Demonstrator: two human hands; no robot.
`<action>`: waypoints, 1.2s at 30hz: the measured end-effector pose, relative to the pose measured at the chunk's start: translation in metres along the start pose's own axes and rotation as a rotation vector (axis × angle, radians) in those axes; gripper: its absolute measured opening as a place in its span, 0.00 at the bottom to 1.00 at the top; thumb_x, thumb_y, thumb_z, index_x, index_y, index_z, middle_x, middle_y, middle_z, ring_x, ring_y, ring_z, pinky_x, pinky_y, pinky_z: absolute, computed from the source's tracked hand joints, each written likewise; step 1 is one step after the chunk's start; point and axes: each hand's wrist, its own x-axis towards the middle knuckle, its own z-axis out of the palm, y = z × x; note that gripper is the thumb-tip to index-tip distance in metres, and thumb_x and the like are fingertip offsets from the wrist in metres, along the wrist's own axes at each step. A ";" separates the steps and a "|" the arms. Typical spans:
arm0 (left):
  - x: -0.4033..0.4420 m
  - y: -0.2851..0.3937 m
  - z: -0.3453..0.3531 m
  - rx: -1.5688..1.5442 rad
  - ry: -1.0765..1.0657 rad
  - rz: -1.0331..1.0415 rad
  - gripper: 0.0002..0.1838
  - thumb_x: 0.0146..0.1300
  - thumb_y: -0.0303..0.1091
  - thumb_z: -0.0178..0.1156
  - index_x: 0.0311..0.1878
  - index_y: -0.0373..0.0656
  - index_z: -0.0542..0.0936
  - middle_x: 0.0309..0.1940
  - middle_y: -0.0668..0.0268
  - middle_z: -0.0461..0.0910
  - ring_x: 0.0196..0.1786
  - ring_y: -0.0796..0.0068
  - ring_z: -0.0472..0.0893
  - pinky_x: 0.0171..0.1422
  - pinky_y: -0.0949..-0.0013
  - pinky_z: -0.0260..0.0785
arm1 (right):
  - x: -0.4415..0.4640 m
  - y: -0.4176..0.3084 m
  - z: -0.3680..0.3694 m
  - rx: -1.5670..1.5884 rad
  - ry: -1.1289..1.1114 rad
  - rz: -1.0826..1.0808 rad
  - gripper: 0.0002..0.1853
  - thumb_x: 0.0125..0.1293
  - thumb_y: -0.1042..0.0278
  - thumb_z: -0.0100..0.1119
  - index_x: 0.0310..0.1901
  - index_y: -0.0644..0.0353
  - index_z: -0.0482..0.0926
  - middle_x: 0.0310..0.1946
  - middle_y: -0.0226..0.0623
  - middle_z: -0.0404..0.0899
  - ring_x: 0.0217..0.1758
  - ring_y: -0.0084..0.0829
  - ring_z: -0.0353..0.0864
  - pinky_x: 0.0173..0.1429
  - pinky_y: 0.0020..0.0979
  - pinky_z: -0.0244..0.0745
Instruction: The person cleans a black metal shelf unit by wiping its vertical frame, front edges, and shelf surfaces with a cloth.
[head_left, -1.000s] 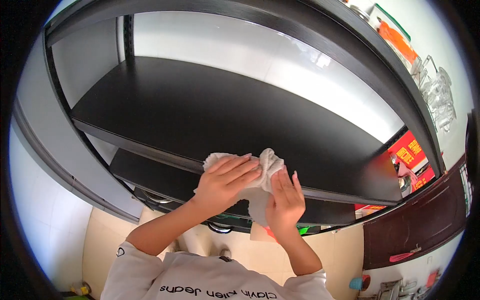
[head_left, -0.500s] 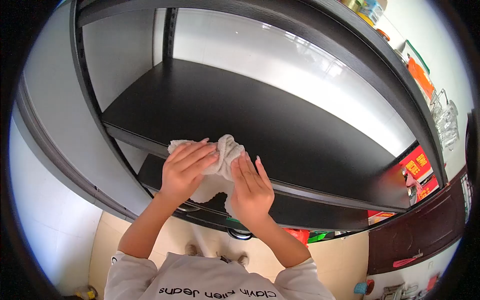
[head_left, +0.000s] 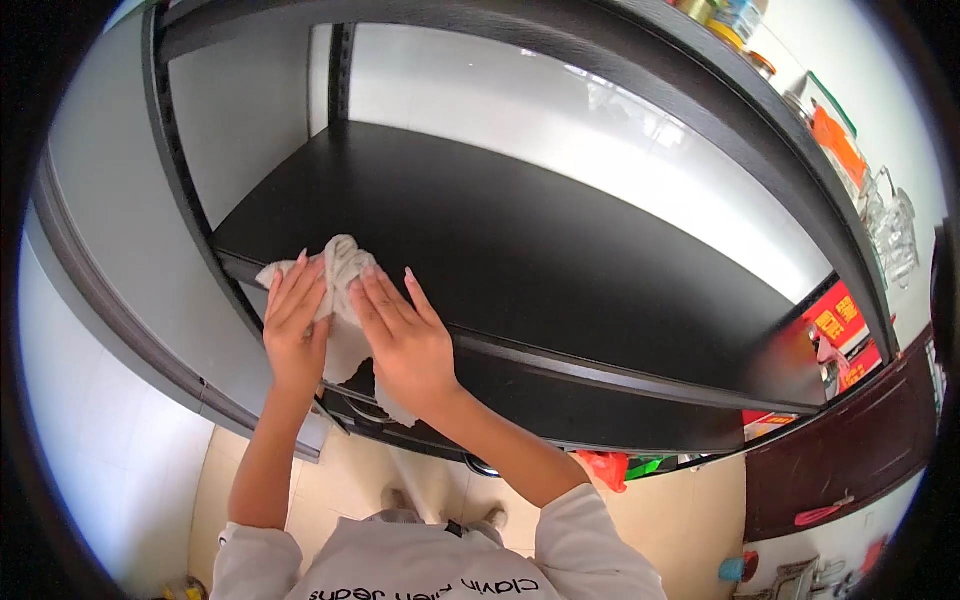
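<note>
Now the pale cloth [head_left: 345,262] lies farther left along the near edge of the black shelf [head_left: 480,235] than a second ago, bunched close to the left end. The left hand [head_left: 296,335] and right hand [head_left: 412,350] both rest on it, fingers outstretched; whether either grips it underneath, I cannot tell.

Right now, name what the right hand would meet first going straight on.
From the right hand, the cloth first, already touching it; beyond, probably the black shelf, though depth is unclear.
</note>
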 end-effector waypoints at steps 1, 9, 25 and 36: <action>-0.002 0.010 0.001 0.020 -0.021 -0.004 0.24 0.42 0.13 0.60 0.48 0.36 0.81 0.57 0.58 0.78 0.66 0.53 0.72 0.73 0.48 0.55 | -0.004 0.004 -0.008 0.002 -0.017 0.001 0.24 0.52 0.81 0.55 0.55 0.68 0.76 0.57 0.51 0.76 0.62 0.40 0.76 0.73 0.47 0.57; -0.006 0.127 0.060 -0.075 -0.144 0.124 0.22 0.43 0.19 0.65 0.46 0.39 0.82 0.57 0.62 0.79 0.64 0.57 0.74 0.70 0.47 0.59 | -0.076 0.060 -0.124 -0.063 -0.066 0.132 0.25 0.49 0.84 0.55 0.53 0.66 0.78 0.56 0.47 0.77 0.64 0.35 0.75 0.77 0.54 0.41; -0.014 0.342 0.159 -0.247 -0.203 0.208 0.26 0.43 0.27 0.67 0.51 0.40 0.81 0.58 0.61 0.77 0.61 0.58 0.75 0.69 0.51 0.61 | -0.198 0.159 -0.310 -0.211 -0.023 0.286 0.26 0.47 0.86 0.55 0.51 0.59 0.81 0.53 0.41 0.81 0.59 0.32 0.79 0.77 0.55 0.41; -0.012 0.332 0.152 -0.244 -0.286 0.166 0.29 0.41 0.19 0.63 0.53 0.44 0.80 0.60 0.64 0.76 0.64 0.60 0.73 0.70 0.51 0.61 | -0.193 0.152 -0.297 -0.244 -0.010 0.204 0.22 0.47 0.85 0.55 0.49 0.68 0.80 0.50 0.49 0.80 0.57 0.39 0.80 0.75 0.52 0.52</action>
